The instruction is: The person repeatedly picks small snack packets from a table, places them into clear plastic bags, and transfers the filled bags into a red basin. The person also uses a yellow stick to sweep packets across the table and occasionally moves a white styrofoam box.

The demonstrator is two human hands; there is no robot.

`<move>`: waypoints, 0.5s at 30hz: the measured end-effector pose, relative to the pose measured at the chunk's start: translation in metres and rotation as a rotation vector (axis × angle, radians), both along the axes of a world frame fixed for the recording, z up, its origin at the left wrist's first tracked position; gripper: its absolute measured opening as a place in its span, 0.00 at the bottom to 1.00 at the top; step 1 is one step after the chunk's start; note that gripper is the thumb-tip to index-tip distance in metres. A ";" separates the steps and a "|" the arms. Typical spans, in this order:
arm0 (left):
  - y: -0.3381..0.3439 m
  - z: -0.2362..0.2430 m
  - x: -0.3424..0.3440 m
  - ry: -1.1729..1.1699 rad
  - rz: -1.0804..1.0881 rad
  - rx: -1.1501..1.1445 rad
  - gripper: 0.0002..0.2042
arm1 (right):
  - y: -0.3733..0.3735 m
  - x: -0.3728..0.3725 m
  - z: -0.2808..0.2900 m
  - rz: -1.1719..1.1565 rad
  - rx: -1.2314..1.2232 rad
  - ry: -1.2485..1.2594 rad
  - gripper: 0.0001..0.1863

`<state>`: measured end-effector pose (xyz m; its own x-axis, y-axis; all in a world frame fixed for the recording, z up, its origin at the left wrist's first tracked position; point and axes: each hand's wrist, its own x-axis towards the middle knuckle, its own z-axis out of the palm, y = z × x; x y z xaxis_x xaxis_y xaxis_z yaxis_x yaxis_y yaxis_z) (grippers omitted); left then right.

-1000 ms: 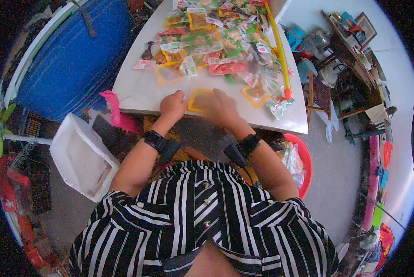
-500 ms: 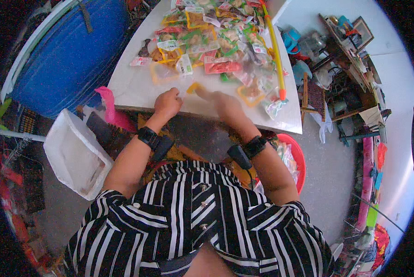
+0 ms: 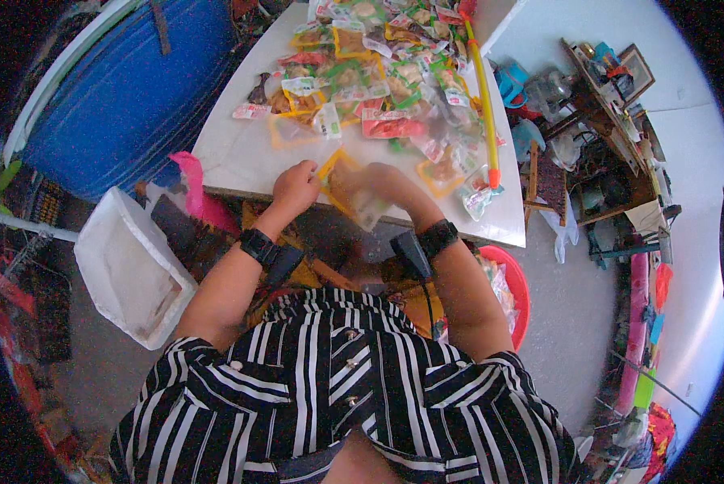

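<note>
The white tabletop [image 3: 231,157] is bare at near left. Curled left hand [image 3: 296,187] pinches a yellow-bordered clear plastic packet [image 3: 349,192]; the blurred right hand [image 3: 388,185] has an unclear grip.

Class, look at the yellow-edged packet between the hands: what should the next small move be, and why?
Probably ease the yellow-edged packet a little farther onto the white table. It slants, and its lower corner appears to reach past the near edge. The left hand is at its left side and the right hand overlaps its right, so both seem placed to guide it, though blur hides the grip.
</note>
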<state>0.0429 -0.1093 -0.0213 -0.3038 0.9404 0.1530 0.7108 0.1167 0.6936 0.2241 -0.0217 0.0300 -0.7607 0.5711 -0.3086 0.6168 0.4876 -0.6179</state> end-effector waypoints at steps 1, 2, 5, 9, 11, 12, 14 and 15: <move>-0.001 -0.002 -0.001 -0.010 -0.018 0.025 0.12 | 0.004 -0.003 -0.004 -0.003 -0.005 -0.032 0.16; -0.001 -0.005 -0.001 -0.021 -0.036 0.052 0.12 | 0.008 -0.005 -0.008 0.066 -0.021 -0.013 0.17; -0.003 -0.009 0.000 -0.034 -0.101 0.129 0.12 | 0.021 -0.011 -0.015 0.240 0.119 0.011 0.15; -0.011 -0.001 0.004 -0.050 -0.131 0.058 0.11 | 0.021 -0.020 -0.025 0.140 -0.108 0.330 0.13; -0.013 0.007 0.009 0.035 -0.161 0.309 0.11 | 0.023 -0.026 -0.032 0.072 0.159 0.088 0.15; -0.012 0.011 0.010 0.091 -0.152 0.151 0.11 | 0.019 -0.023 -0.038 -0.019 -0.297 0.593 0.16; -0.013 0.016 0.011 0.103 -0.103 0.198 0.09 | 0.023 -0.031 -0.045 0.001 0.060 0.249 0.15; -0.016 0.016 0.009 0.036 -0.217 0.271 0.08 | 0.021 -0.025 -0.052 -0.074 -0.227 0.410 0.14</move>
<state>0.0522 -0.1254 -0.0051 -0.0914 0.9062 0.4128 0.7233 -0.2245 0.6530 0.1993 -0.0004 -0.0220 -0.8055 0.5815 -0.1143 0.3275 0.2759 -0.9037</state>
